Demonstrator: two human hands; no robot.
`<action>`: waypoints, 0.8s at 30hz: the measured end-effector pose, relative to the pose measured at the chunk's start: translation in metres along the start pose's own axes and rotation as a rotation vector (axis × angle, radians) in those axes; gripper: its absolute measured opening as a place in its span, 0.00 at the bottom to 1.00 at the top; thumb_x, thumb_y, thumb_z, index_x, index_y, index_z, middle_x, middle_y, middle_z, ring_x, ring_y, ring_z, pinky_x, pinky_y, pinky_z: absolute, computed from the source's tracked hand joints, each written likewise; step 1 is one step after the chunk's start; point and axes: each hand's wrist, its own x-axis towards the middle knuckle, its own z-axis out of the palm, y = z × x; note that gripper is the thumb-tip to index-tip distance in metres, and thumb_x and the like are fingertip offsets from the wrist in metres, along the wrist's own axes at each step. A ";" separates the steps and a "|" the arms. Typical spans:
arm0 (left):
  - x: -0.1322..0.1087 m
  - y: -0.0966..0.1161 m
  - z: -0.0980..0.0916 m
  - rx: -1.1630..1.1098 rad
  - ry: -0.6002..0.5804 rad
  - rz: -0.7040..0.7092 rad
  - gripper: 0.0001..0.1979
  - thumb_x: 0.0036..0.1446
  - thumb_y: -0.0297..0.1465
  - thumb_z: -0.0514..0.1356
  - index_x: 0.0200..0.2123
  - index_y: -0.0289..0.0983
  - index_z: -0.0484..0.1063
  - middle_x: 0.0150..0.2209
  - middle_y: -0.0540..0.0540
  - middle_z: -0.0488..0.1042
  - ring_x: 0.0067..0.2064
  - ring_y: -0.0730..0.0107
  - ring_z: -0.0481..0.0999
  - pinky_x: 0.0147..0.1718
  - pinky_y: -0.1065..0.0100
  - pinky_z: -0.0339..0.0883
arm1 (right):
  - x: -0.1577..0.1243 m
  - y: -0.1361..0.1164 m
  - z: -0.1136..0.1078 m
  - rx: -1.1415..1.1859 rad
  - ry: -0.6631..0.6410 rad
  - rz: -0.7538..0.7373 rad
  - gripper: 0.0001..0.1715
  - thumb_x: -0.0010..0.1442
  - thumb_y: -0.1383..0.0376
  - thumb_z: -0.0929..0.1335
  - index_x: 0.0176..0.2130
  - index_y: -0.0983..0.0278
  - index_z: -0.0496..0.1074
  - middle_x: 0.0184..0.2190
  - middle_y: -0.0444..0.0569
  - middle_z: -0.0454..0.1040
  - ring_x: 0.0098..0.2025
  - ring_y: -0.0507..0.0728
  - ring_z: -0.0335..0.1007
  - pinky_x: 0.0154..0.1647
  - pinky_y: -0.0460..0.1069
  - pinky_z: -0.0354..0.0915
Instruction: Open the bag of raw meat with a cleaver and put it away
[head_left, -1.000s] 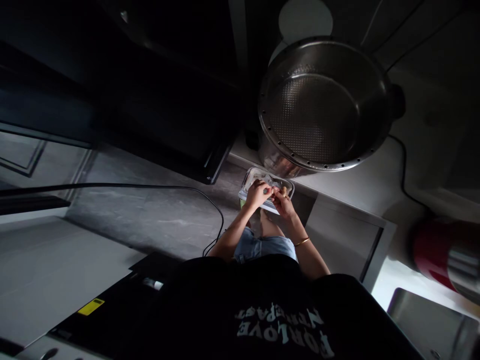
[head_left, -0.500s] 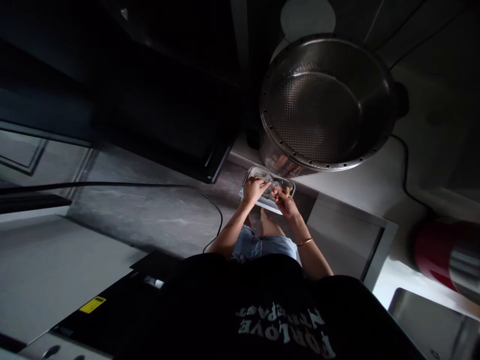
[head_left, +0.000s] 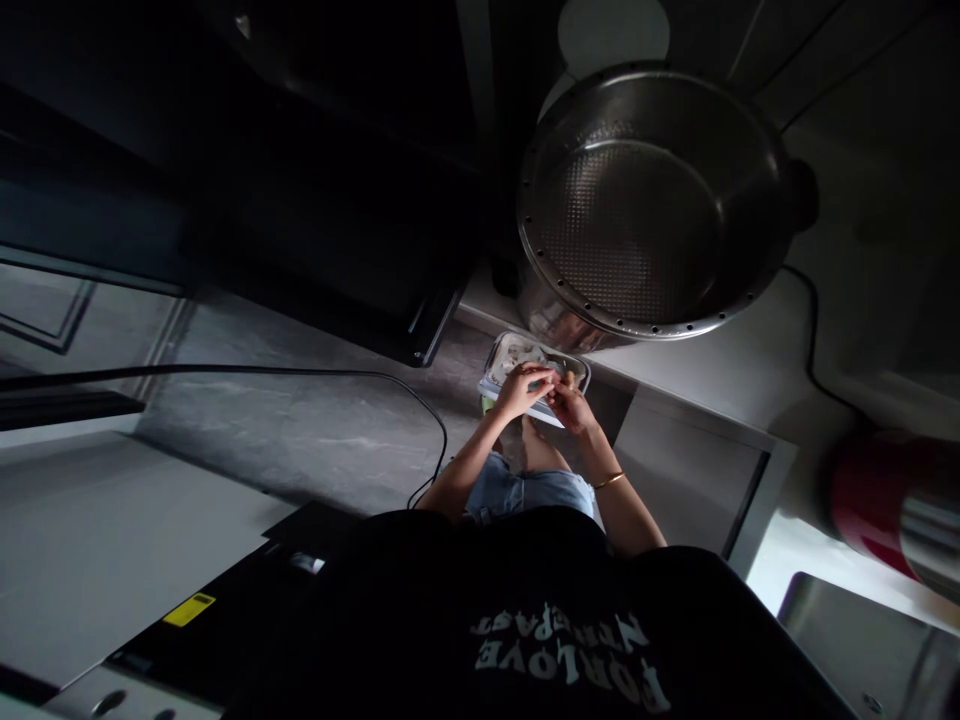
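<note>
My left hand (head_left: 519, 391) and my right hand (head_left: 571, 405) meet over a small bin (head_left: 491, 375) with pale scraps (head_left: 517, 352) in it. The right fingers are closed around a small pale piece, mostly hidden between the two hands; it is too small to name. My left fingertips are pinched together against the right fingers. Whatever they grip, if anything, cannot be made out. A gold bangle circles my right wrist.
A large steel pot (head_left: 637, 230) stands on the pale counter (head_left: 697, 385) just beyond the bin. A black cable (head_left: 300, 370) crosses above the grey floor on the left. A dark cabinet (head_left: 337, 220) is at upper left, a red appliance (head_left: 870, 500) at right.
My left hand has moved right and its fingertips now meet the right hand, covering the pale piece that showed before. More scraps in the bin are visible. My right hand stays nearly in place.
</note>
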 end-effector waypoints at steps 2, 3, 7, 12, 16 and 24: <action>0.000 -0.002 0.001 -0.111 0.024 -0.035 0.11 0.56 0.32 0.59 0.41 0.36 0.75 0.41 0.43 0.74 0.45 0.69 0.72 0.46 0.68 0.66 | -0.002 -0.001 0.002 0.005 -0.008 -0.012 0.10 0.48 0.66 0.72 0.31 0.60 0.68 0.28 0.40 0.72 0.26 0.48 0.64 0.27 0.44 0.63; 0.000 -0.002 0.001 -0.150 0.026 -0.053 0.10 0.57 0.32 0.58 0.39 0.36 0.76 0.40 0.44 0.75 0.43 0.70 0.73 0.44 0.68 0.67 | -0.002 -0.002 0.003 0.000 -0.020 -0.008 0.09 0.49 0.66 0.72 0.31 0.61 0.69 0.28 0.41 0.72 0.27 0.48 0.64 0.27 0.44 0.63; 0.002 -0.007 0.001 -0.151 0.038 -0.131 0.13 0.58 0.36 0.56 0.28 0.37 0.76 0.31 0.47 0.76 0.37 0.72 0.74 0.41 0.70 0.67 | -0.005 -0.002 0.004 -0.050 -0.068 0.031 0.09 0.50 0.64 0.72 0.33 0.62 0.71 0.29 0.44 0.72 0.29 0.50 0.65 0.27 0.45 0.63; 0.009 -0.022 0.002 0.014 0.239 -0.339 0.16 0.53 0.42 0.60 0.24 0.35 0.73 0.24 0.48 0.74 0.28 0.73 0.72 0.30 0.72 0.64 | -0.008 0.000 0.002 -0.074 -0.040 0.020 0.13 0.47 0.60 0.73 0.35 0.59 0.72 0.32 0.45 0.73 0.31 0.52 0.66 0.28 0.46 0.64; 0.011 -0.027 0.005 0.120 0.197 -0.369 0.17 0.55 0.42 0.58 0.23 0.35 0.74 0.24 0.47 0.74 0.26 0.74 0.71 0.28 0.73 0.63 | -0.006 0.000 0.000 -0.042 -0.013 0.009 0.13 0.49 0.61 0.72 0.37 0.61 0.72 0.31 0.43 0.72 0.30 0.50 0.65 0.29 0.44 0.64; 0.006 -0.017 0.009 0.062 0.082 -0.433 0.08 0.54 0.32 0.58 0.32 0.37 0.77 0.32 0.46 0.78 0.33 0.72 0.75 0.32 0.74 0.63 | -0.003 0.000 -0.002 0.028 0.041 0.007 0.11 0.47 0.63 0.73 0.33 0.61 0.70 0.29 0.43 0.72 0.31 0.50 0.67 0.28 0.43 0.64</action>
